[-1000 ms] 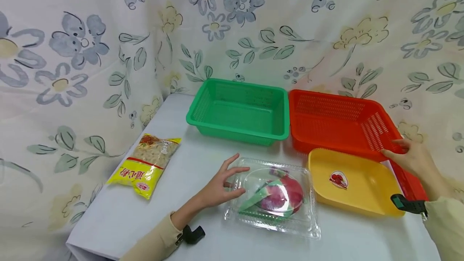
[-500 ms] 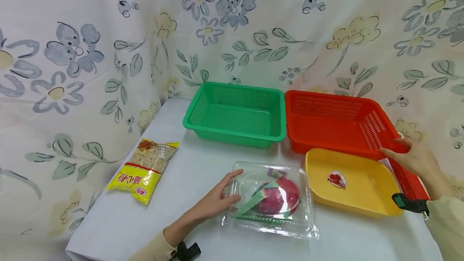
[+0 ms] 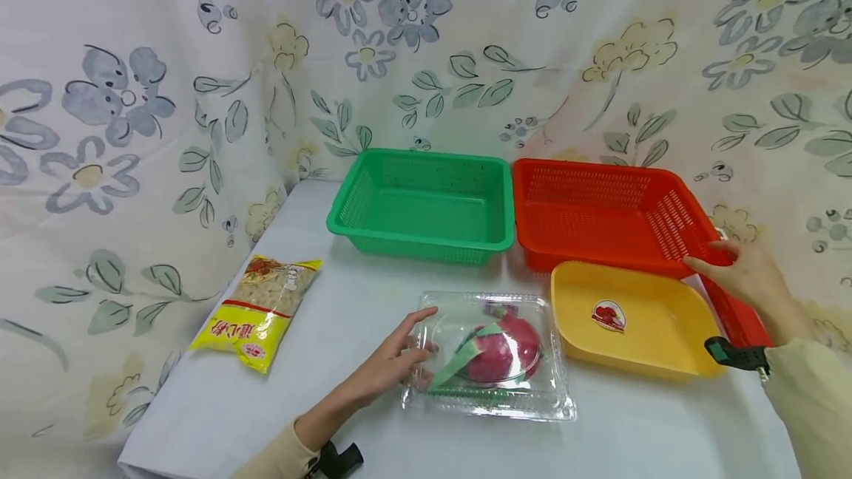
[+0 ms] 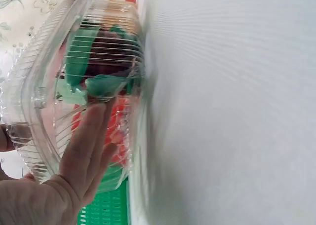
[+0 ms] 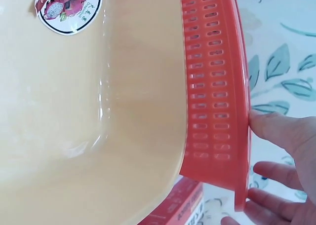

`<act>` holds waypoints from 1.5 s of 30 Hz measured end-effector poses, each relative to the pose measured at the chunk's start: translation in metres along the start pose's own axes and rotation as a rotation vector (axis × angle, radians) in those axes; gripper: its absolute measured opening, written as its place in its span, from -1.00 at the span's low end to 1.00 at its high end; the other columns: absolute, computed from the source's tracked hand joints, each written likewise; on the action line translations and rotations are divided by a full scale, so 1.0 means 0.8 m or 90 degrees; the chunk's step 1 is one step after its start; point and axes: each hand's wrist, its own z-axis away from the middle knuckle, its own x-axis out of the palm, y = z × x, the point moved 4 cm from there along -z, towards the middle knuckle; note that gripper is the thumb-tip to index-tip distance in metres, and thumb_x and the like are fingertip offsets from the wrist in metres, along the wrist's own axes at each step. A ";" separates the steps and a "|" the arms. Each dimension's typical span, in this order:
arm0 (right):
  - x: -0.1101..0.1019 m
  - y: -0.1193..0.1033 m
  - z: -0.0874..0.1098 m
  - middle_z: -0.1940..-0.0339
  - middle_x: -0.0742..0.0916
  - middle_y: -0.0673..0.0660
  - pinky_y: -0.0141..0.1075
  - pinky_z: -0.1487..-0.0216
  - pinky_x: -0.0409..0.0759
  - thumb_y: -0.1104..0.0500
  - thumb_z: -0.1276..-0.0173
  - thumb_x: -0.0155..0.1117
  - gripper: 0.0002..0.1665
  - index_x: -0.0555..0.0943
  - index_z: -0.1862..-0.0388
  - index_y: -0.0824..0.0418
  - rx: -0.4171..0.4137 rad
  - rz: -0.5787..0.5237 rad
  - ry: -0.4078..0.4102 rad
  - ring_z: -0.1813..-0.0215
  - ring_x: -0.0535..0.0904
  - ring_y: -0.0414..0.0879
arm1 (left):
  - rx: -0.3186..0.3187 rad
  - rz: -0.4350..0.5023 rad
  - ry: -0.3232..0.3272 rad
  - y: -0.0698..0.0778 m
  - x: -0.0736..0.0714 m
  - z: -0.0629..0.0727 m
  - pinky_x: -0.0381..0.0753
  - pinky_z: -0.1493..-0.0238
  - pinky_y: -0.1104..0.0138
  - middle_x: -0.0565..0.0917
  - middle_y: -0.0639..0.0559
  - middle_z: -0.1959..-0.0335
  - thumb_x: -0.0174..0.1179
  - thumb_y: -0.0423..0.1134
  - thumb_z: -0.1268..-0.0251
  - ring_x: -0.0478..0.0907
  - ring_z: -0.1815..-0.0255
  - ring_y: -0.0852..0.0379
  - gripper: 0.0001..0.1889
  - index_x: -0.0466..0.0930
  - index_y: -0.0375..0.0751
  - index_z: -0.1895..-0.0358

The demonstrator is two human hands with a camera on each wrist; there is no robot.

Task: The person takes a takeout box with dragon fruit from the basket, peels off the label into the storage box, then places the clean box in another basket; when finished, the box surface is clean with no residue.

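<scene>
A clear plastic clamshell container (image 3: 555,409) lies on the white table, with a dragon fruit (image 3: 509,350) inside. At its left end my left hand (image 3: 386,368) holds the edge. One finger reaches over the lid's corner, and the left wrist view shows the other fingers (image 4: 81,151) along the ribbed side. My right hand (image 3: 755,279) is at the right end of the red basket (image 3: 579,220). In the right wrist view its fairly straight fingers (image 5: 276,131) touch the outside of the rim.
A yellow tray (image 3: 652,309) with a dragon fruit sticker sits before the red basket, beside a red box (image 3: 739,316). The green basket (image 3: 426,213) stands at the back. A yellow bag of pasta (image 3: 259,309) lies left. Floral cloth (image 3: 433,35) hangs behind.
My left hand has come down from spread fingers over the container's left end to close around its edge. My right hand stays at the red basket. The head view shifts slightly.
</scene>
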 end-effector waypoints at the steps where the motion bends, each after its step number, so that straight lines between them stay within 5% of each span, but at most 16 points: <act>1: 0.000 -0.002 -0.002 -0.22 0.32 0.65 0.13 0.30 0.66 -0.23 -0.39 0.20 0.01 0.19 -0.40 0.58 0.001 -0.002 0.000 -0.05 0.30 0.49 | 0.006 0.003 0.008 -0.001 -0.001 0.000 0.71 0.29 0.15 0.46 -0.45 -0.14 -0.03 -0.34 -0.49 0.69 0.26 -0.15 -0.37 0.07 0.17 -0.54; 13: 0.005 -0.003 -0.003 -0.27 0.27 0.65 0.33 0.05 0.51 -0.26 -0.38 0.17 0.02 0.20 -0.40 0.57 0.018 -0.027 0.007 -0.15 0.22 0.53 | 0.039 -0.002 0.065 -0.003 -0.003 0.002 0.72 0.30 0.10 0.52 -0.41 -0.11 -0.04 -0.33 -0.51 0.70 0.30 -0.21 -0.42 0.11 0.06 -0.53; 32: 0.005 0.004 0.004 -0.38 0.16 0.65 0.49 -0.05 0.32 -0.32 -0.38 0.12 0.06 0.17 -0.45 0.52 0.044 -0.034 0.014 -0.25 0.10 0.56 | 0.076 -0.006 0.060 0.015 -0.006 0.005 0.72 0.30 0.10 0.50 -0.44 -0.11 -0.05 -0.36 -0.51 0.69 0.33 -0.14 -0.43 0.15 0.09 -0.51; 45: 0.011 0.002 0.006 -0.38 0.13 0.66 0.52 -0.12 0.19 -0.23 -0.47 0.07 -0.09 0.28 -0.36 0.55 0.014 -0.007 0.030 -0.31 0.01 0.57 | 0.103 -0.001 0.053 0.057 -0.017 -0.001 0.70 0.23 -0.01 0.55 -0.40 -0.10 -0.09 -0.33 -0.53 0.72 0.35 -0.16 -0.45 0.13 0.09 -0.50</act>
